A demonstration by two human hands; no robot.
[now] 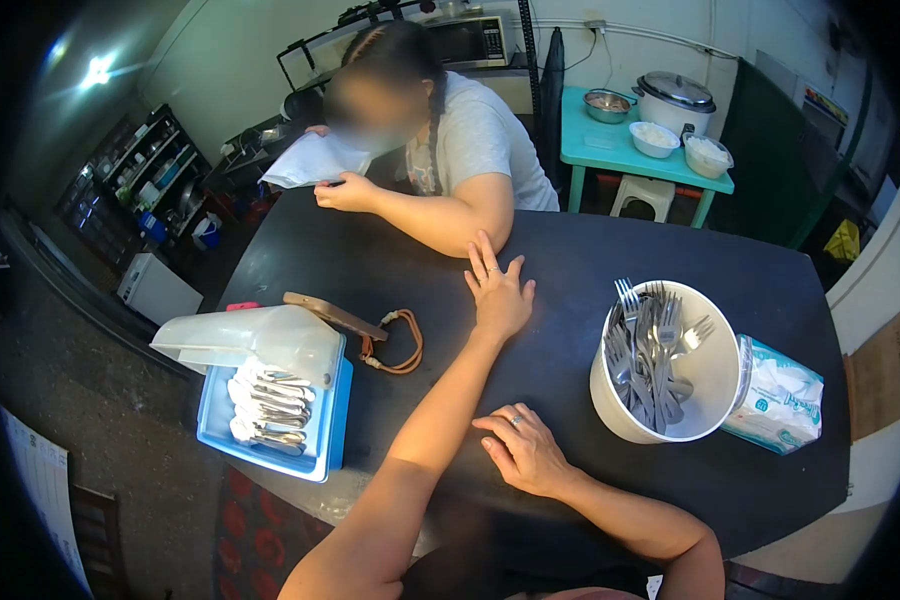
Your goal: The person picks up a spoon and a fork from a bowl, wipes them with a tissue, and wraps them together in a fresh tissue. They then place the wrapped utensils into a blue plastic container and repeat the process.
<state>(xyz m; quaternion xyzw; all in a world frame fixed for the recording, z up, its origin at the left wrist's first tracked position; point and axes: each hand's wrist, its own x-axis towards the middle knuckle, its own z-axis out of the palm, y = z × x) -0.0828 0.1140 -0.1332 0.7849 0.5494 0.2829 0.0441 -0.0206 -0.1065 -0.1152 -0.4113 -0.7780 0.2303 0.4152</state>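
My left hand (500, 295) reaches across the dark table (560, 260), fingers spread, its fingertips by the forearm of a person (490, 140) seated opposite. Nearer to me, my right hand (525, 450) rests on the tabletop with its fingers loosely apart and nothing in it. A white bucket (710, 400) of forks (660, 350) stands to the right of my hands. On the left, a blue box (335, 420) with a raised clear lid (260, 340) holds wrapped cutlery (270, 405). The other person holds a white sheet (315, 160).
A tissue pack (778, 395) lies right of the bucket. A brown phone (335, 315) with a strap (410, 345) lies beside the blue box. Behind, a turquoise table (600, 155) carries a rice cooker (675, 95) and bowls.
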